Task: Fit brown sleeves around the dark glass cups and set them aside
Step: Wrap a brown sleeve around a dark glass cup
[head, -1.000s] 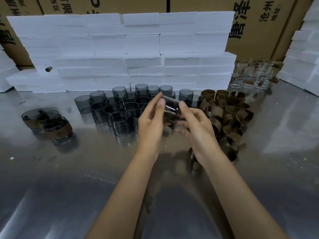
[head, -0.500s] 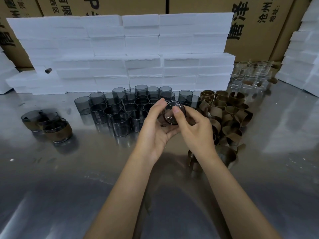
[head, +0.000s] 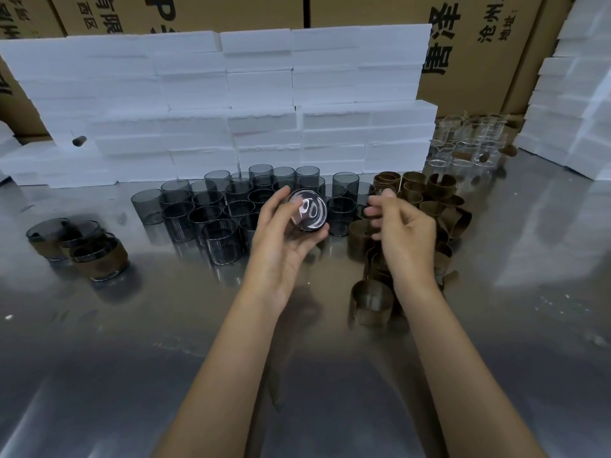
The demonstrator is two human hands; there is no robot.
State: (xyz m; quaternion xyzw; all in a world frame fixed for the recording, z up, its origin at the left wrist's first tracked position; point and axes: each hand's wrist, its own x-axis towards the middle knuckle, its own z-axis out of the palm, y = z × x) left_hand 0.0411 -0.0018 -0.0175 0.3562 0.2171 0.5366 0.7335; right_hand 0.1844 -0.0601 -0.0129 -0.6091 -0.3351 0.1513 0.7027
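My left hand [head: 281, 239] grips one dark glass cup [head: 309, 211], tipped so its round base faces me. My right hand [head: 401, 233] hovers to the right of it, over the heap of brown sleeves [head: 429, 206], with its fingers loosely curled and nothing in them. Several bare dark glass cups [head: 215, 209] stand upright in a cluster behind and left of my left hand. Three cups with brown sleeves on them [head: 96, 256] stand together at the far left. One loose sleeve [head: 372, 300] stands nearest me, beside my right wrist.
The work surface is a shiny metal table [head: 132, 375]. White foam blocks [head: 231, 104] are stacked like a wall behind the cups, and more [head: 575, 94] rise at the right. Clear glass beakers [head: 463, 143] stand at the back right. Cardboard boxes [head: 479, 34] fill the background.
My right hand has let go of the cup and moved right, over the sleeve heap. My left hand alone now holds the cup, turned base toward me.
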